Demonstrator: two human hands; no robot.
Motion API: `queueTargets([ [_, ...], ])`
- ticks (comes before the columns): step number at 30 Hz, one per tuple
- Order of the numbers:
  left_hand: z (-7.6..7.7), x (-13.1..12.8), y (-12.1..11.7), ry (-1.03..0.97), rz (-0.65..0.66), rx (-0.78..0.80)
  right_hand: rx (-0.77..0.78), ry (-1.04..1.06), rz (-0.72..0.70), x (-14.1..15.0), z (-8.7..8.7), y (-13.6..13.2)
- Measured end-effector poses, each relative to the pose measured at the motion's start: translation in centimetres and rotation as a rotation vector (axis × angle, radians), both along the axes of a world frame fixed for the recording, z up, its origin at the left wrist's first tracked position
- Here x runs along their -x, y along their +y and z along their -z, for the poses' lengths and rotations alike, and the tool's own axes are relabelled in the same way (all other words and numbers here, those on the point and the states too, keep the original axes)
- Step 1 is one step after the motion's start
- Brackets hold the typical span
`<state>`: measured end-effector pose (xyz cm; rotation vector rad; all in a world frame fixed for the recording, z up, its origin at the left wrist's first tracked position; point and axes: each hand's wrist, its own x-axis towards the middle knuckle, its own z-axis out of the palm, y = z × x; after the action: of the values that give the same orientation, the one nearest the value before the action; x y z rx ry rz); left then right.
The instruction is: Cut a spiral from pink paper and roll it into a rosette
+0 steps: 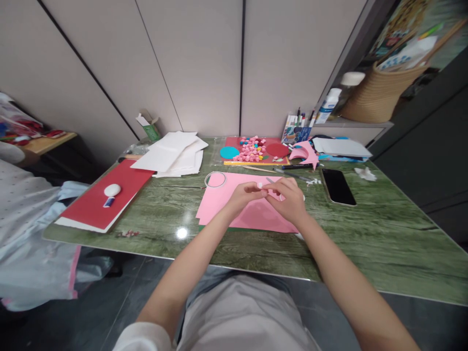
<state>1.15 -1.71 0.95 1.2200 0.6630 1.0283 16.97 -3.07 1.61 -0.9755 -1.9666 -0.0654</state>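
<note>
Above the pink paper [219, 207], my left hand [245, 196] and my right hand [288, 196] meet, fingers pinched together. A small pale piece [260, 185] shows between the left fingertips; its exact kind is too small to tell. The right fingertips touch the left ones at this piece. A thin grey strip [269, 180] pokes out by the right index finger; whether it is held is unclear. Part of a white, rounded thing [303, 197] shows beside the right hand. A ring-shaped roll [215, 179] lies on the paper's upper left corner.
Behind the paper, a clear sheet carries pink paper bits [252, 148] and a blue circle [229, 152]. A phone [338, 187] lies right. White sheets [168, 151] and red card [98, 204] with a white oval object [112, 190] are left. A person's sleeve [22, 204] is beside the table.
</note>
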Motion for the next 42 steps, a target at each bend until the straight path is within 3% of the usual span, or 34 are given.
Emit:
queueTargets([
  [14, -0.21, -0.22, -0.27, 0.074, -0.044, -0.036, -0.126, -0.116, 0.016, -0.29, 0.64, 0.44],
  [22, -0.08, -0.27, -0.15, 0.016, -0.034, -0.030, -0.081, -0.067, 0.048, -0.09, 0.46, 0.17],
  [42, -0.45, -0.24, -0.27, 0.072, -0.103, -0.096, -0.156, -0.087, 0.089, -0.33, 0.59, 0.34],
])
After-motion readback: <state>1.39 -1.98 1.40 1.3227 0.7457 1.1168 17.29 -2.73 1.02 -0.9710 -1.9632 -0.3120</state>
